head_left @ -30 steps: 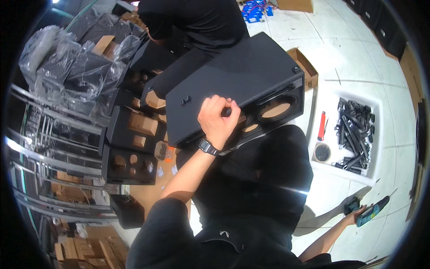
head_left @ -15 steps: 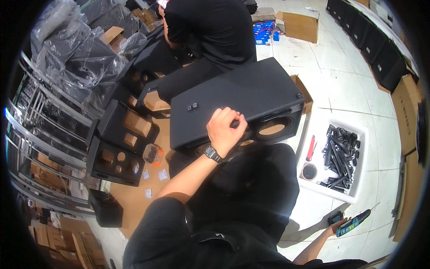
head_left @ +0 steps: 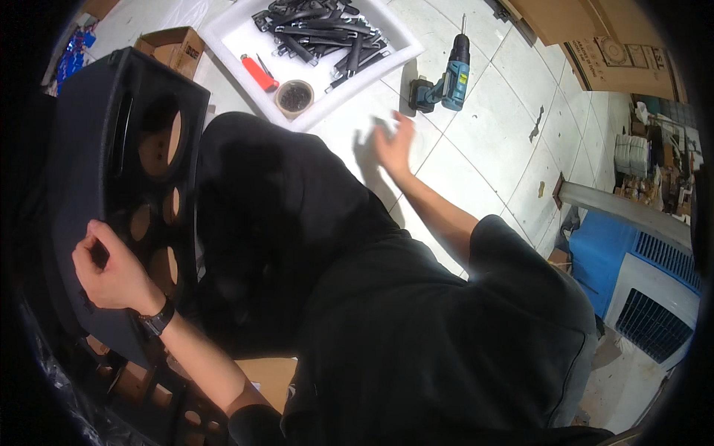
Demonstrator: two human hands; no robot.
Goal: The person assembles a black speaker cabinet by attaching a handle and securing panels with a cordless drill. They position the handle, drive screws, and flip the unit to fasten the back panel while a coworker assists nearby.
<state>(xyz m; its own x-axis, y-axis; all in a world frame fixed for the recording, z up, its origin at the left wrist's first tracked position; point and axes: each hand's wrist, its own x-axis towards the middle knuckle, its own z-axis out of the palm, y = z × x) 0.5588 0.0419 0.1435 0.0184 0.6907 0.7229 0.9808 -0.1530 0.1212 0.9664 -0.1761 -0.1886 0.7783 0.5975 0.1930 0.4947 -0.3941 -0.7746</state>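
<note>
My left hand (head_left: 113,273), with a watch on the wrist, rests over the edge of a black speaker cabinet (head_left: 78,152) at the left. Its fingers are curled, thumb to fingertips; whatever they may pinch is too small or hidden to make out. Round cut-outs show in the cabinet's front panel. On the right, my right hand (head_left: 396,145) hovers empty above the white tiled floor, fingers apart. Just beyond it a teal and black cordless drill (head_left: 452,83) stands on the tiles, its bit pointing away from me.
A white foam tray (head_left: 327,111) holds black strap handles (head_left: 320,33), a red-handled tool (head_left: 258,73) and a round tub of dark screws (head_left: 294,97). Behind the cabinet is a cardboard box (head_left: 168,50). A blue and white vented unit (head_left: 632,279) stands right.
My right hand has let go of the drill, which now stands on the floor. The view has swung to the right. My left hand stays curled at the cabinet's edge.
</note>
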